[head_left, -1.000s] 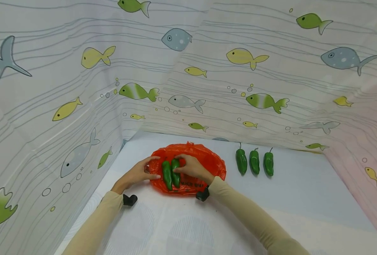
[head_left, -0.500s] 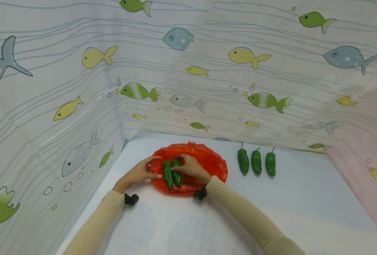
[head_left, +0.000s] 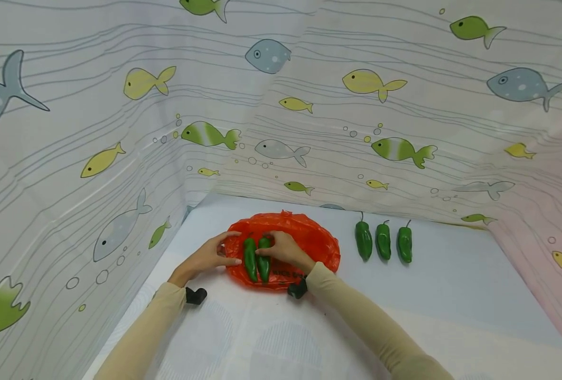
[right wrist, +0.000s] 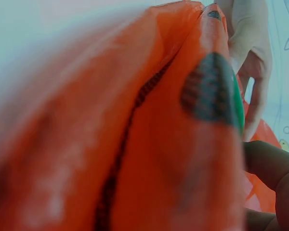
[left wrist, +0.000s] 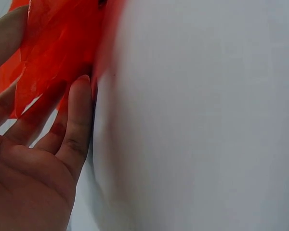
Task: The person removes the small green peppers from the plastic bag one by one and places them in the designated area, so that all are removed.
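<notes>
A red plastic bag (head_left: 316,237) lies spread on the table. Two green peppers are on it, side by side, stems pointing away. My right hand (head_left: 286,249) holds the right-hand pepper (head_left: 264,269), thumb on its left side and fingers near its stem end. Just left of it lies the other pepper (head_left: 250,259). My left hand (head_left: 209,256) spreads around the bag's left edge, thumb and fingers wide apart. In the left wrist view, its fingers (left wrist: 77,115) lie against the red film, partly seen through it. Bag film fills much of the right wrist view, hiding most of the pepper.
Three more green peppers stand in a row to the right: a left one (head_left: 364,240), a middle one (head_left: 383,241) and a right one (head_left: 405,244). Fish-patterned sheets (head_left: 333,121) wall in the white table (head_left: 433,316) at the back and sides.
My right wrist has shifted slightly left, its hand still on the pepper. The left hand keeps its place at the bag's edge. The head view has turned a little.
</notes>
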Tool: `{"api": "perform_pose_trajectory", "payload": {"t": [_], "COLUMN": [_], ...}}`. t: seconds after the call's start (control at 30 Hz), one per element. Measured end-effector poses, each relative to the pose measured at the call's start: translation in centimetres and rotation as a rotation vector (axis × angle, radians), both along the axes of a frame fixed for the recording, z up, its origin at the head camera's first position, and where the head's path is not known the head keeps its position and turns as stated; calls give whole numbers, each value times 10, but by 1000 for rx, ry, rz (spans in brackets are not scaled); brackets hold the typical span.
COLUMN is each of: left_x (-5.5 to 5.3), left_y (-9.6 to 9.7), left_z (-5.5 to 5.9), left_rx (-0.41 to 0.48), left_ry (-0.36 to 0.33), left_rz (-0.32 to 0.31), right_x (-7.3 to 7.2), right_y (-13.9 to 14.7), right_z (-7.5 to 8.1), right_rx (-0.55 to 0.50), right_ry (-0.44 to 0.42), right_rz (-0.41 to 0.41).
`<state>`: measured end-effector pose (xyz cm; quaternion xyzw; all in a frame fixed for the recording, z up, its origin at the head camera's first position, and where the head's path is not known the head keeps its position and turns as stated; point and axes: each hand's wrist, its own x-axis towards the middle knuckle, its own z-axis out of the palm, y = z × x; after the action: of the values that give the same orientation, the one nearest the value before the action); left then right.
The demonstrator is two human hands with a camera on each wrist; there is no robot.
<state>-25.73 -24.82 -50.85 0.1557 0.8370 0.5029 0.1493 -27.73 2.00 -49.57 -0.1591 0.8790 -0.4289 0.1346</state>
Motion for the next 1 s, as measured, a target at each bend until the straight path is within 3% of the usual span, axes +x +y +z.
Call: {"api": "perform_pose_trajectory", "payload": {"t": [0.57, 0.73, 1.0], "left_x": [4, 4, 4], "left_y": [2, 2, 2], "left_z": [5, 5, 5], "left_rx": [9, 12, -3], "left_ry": [-7, -1, -3], "left_rz": [4, 1, 5], "right_x": [3, 4, 2], "right_y": [5, 5, 3], "right_z": [5, 5, 5], "right_rx": [-119, -91, 34], "right_ry": [-87, -72, 25], "right_rz": [-50, -33, 28]}}
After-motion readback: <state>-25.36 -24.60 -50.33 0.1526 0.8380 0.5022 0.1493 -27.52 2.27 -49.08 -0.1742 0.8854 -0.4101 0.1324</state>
